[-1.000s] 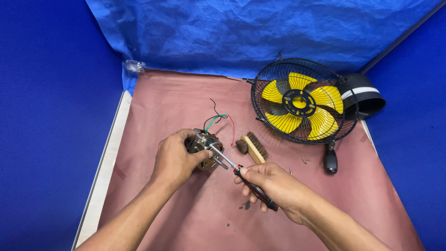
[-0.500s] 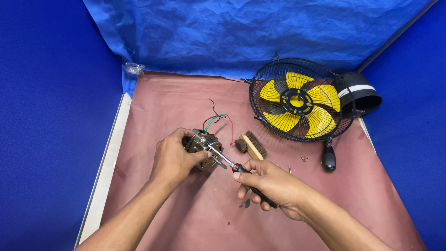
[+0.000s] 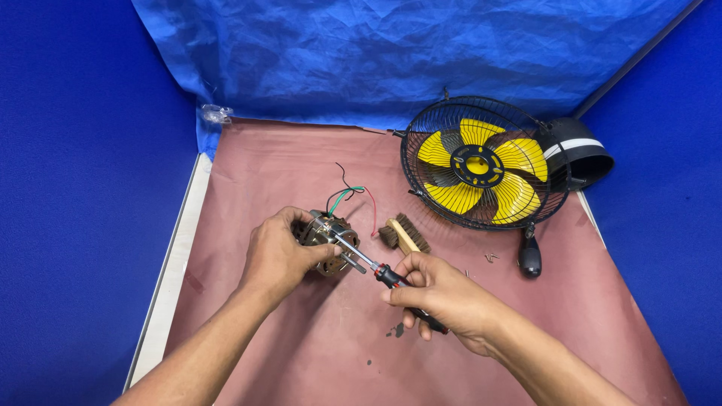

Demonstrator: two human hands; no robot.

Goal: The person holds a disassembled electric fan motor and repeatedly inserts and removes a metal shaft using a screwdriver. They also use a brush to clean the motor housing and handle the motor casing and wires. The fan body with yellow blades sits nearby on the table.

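My left hand [image 3: 277,256] grips a small metal fan motor [image 3: 328,242] with green, red and black wires [image 3: 347,197] trailing from its top. My right hand [image 3: 444,297] holds a screwdriver [image 3: 380,272] with a black and red handle, its shaft angled up-left so the tip touches the motor. Both hands hover just above the reddish-brown table cover [image 3: 301,158].
A wooden brush [image 3: 404,233] lies just right of the motor. A black wire fan guard with yellow blades [image 3: 481,165] leans at the back right, beside a black housing [image 3: 579,154] and a black knob [image 3: 529,257]. Small screws [image 3: 490,257] lie nearby. Blue tarp walls surround the table.
My right hand with the screwdriver has shifted slightly, its grip turning on the handle. The left hand and motor stay put.
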